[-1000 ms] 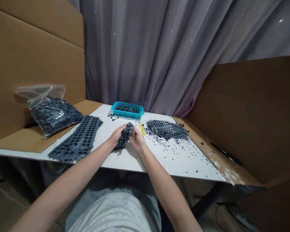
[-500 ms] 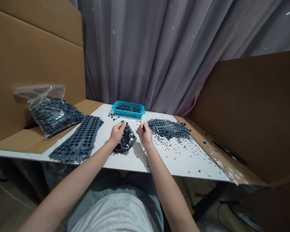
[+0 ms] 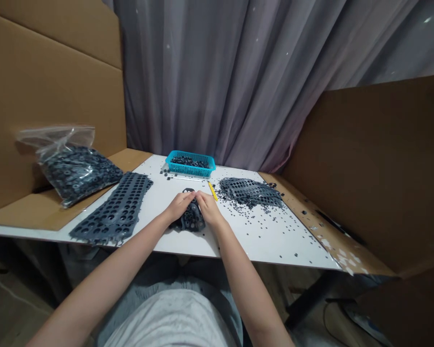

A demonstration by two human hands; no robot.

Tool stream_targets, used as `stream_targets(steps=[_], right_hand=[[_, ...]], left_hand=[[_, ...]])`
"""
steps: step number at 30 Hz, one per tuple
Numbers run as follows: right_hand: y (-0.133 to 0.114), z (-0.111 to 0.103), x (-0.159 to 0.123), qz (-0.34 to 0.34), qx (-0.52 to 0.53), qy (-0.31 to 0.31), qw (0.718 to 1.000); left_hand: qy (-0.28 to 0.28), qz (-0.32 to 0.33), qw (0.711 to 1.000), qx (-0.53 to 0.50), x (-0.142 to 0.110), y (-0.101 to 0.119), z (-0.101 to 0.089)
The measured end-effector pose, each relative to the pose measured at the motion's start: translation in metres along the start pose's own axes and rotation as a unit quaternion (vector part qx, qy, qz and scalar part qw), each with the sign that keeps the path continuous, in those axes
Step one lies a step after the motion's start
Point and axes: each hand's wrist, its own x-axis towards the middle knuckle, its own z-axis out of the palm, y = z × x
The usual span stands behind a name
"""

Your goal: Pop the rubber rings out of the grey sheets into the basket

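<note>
A dark, bendy rubber sheet (image 3: 192,219) with rows of round holes is bunched up near the front middle of the white table. My left hand (image 3: 180,206) grips it from the left, thumb on top. From the right my right hand (image 3: 207,207) closes on the same sheet, and the fingertips of both hands nearly meet at its upper edge. The far fingers are partly hidden behind the sheet. Just beyond my right hand, a thin yellow tool (image 3: 212,191) lies on the table; its kind is unclear.
At the back stands a blue basket (image 3: 213,167) of small dark pieces. Flat perforated sheets (image 3: 121,205) lie left, and a stack of cut sheets (image 3: 251,191) with scattered black bits lies right. A plastic bag (image 3: 81,168) of dark rings leans on the cardboard wall (image 3: 54,86).
My right hand has moved left onto the rubber sheet. The yellow tool, mostly hidden by that hand before, now lies in plain sight. My left hand has shifted slightly nearer, still on the sheet.
</note>
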Motion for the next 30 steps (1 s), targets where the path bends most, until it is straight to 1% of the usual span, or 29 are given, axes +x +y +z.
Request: stream_targets(steps=[2, 4, 6, 8, 13, 18, 20, 22, 26, 28, 30], right_hand=[[0.001, 0.0, 0.001, 0.023, 0.043, 0.004, 0.999], [0.001, 0.002, 0.002, 0.066, 0.139, 0.007, 0.988], [0.001, 0.005, 0.003, 0.112, 0.245, 0.007, 0.963], [0.001, 0.008, 0.003, 0.139, 0.311, 0.011, 0.94], [0.004, 0.014, 0.006, 0.15, 0.374, 0.043, 0.914], [0.005, 0.01, 0.01, 0.138, 0.414, 0.076, 0.897], [0.004, 0.008, 0.012, 0.125, 0.456, 0.092, 0.877], [0.002, 0.006, 0.014, 0.117, 0.505, 0.104, 0.849], [0.0, -0.003, 0.017, 0.129, 0.563, 0.14, 0.804], [0.001, -0.01, 0.017, 0.141, 0.578, 0.173, 0.785], [0.003, -0.016, 0.016, 0.159, 0.589, 0.208, 0.765]], left_hand=[[-0.025, -0.019, 0.999, -0.026, 0.0, 0.002, 0.0], [-0.042, -0.053, 0.994, -0.084, 0.0, 0.005, 0.001], [-0.037, -0.084, 0.985, -0.149, 0.0, 0.008, 0.002], [-0.016, -0.097, 0.976, -0.195, 0.0, 0.01, 0.002], [0.033, -0.101, 0.963, -0.246, 0.0, 0.006, 0.0], [0.06, -0.12, 0.953, -0.27, 0.005, 0.004, -0.001], [0.071, -0.123, 0.951, -0.273, 0.007, 0.005, 0.0], [0.087, -0.121, 0.95, -0.274, 0.008, 0.006, 0.001], [0.123, -0.112, 0.949, -0.268, 0.007, 0.003, 0.001], [0.151, -0.091, 0.949, -0.262, 0.008, -0.001, -0.001], [0.192, -0.061, 0.945, -0.257, 0.011, -0.005, -0.004]])
